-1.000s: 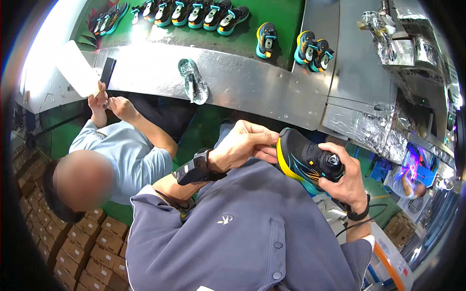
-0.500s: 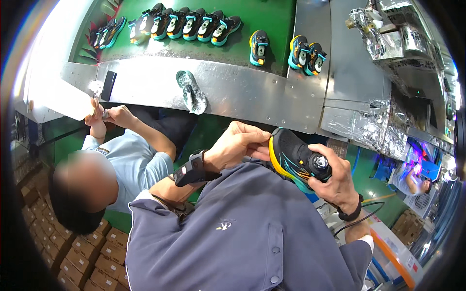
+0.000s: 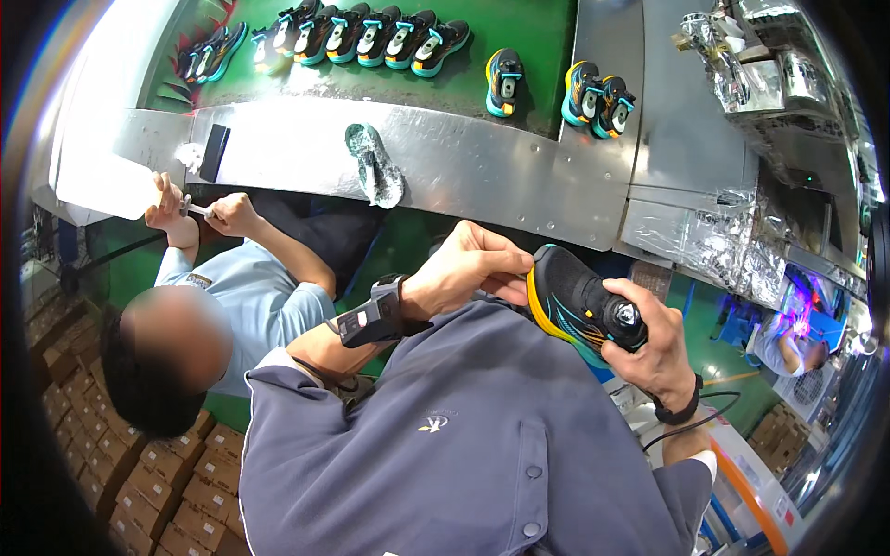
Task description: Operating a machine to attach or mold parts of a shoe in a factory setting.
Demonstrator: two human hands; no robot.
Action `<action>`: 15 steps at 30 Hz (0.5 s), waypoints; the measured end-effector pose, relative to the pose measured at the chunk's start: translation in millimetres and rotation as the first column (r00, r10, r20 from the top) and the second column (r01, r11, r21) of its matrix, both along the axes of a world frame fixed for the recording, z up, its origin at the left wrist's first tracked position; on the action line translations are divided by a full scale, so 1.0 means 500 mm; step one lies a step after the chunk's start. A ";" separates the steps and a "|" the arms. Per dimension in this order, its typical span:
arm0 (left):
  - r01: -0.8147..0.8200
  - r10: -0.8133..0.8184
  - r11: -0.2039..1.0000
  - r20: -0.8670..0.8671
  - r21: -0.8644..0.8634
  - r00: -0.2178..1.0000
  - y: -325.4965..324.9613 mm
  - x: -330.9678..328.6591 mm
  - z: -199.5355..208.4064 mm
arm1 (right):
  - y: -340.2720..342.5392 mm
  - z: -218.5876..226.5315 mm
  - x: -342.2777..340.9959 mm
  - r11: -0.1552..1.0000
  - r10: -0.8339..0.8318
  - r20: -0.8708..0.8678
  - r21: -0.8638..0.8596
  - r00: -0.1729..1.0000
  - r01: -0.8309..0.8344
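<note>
Shoe [image 3: 567, 301] shifted rightward in view, between both hands [image 3: 471, 267] [image 3: 660, 341]

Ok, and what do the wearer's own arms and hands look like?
The left hand and right hand are both gloveless. A chunky black wrist device with a wide strap is worn on the left; a black band is on the right wrist, with a thin dark cable looping beside it. The grey sleeves are short, with whitish edges.

Beyond the left hand [image 3: 475, 271], a metal ledge [image 3: 491, 165] carries a sole-shaped piece [image 3: 375, 167] and a black bar [image 3: 215, 153]; farther off, a green surface [image 3: 533, 32] bears dark shoes [image 3: 439, 48].
</note>
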State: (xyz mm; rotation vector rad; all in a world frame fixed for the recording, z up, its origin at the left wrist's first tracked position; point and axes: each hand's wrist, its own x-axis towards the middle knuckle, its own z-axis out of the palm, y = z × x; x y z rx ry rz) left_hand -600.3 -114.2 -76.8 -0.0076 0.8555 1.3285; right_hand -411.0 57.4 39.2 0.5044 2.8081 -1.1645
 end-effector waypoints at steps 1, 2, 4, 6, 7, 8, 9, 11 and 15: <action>-0.001 0.001 1.000 0.000 -0.006 1.000 0.002 0.003 -0.004 | -0.003 -0.003 -0.001 1.000 0.001 0.000 -0.006 1.000 -0.001; 0.000 -0.002 0.999 -0.032 -0.044 0.999 0.005 0.008 -0.011 | -0.007 -0.007 -0.005 0.998 0.045 0.012 0.053 0.999 -0.046; -0.007 0.001 0.997 -0.087 -0.074 0.996 0.011 0.013 -0.022 | -0.008 -0.020 -0.009 0.988 0.093 0.041 0.117 0.995 -0.097; -0.005 -0.003 0.997 -0.097 -0.078 0.995 0.013 0.006 -0.026 | -0.014 -0.030 -0.011 0.994 0.052 0.058 0.096 0.997 -0.057; -0.004 -0.005 0.997 -0.107 -0.082 0.994 0.013 0.003 -0.027 | -0.014 -0.034 -0.011 0.997 0.012 0.077 0.075 0.997 -0.018; 0.015 -0.021 0.997 -0.078 -0.076 0.997 0.007 0.000 -0.031 | -0.012 -0.039 -0.010 1.000 -0.022 0.037 -0.002 0.999 0.022; 0.017 -0.023 0.997 -0.079 -0.076 0.997 0.003 -0.004 -0.026 | -0.009 -0.036 -0.011 1.000 -0.024 0.036 -0.002 0.999 0.025; -0.005 0.009 0.999 0.091 -0.038 0.996 0.000 -0.013 -0.012 | 0.000 -0.021 -0.012 0.985 -0.075 0.127 -0.148 0.989 0.093; 0.027 -0.025 0.998 0.036 -0.052 0.999 0.008 -0.011 0.000 | 0.012 -0.010 -0.010 0.975 -0.089 0.149 -0.189 0.985 0.116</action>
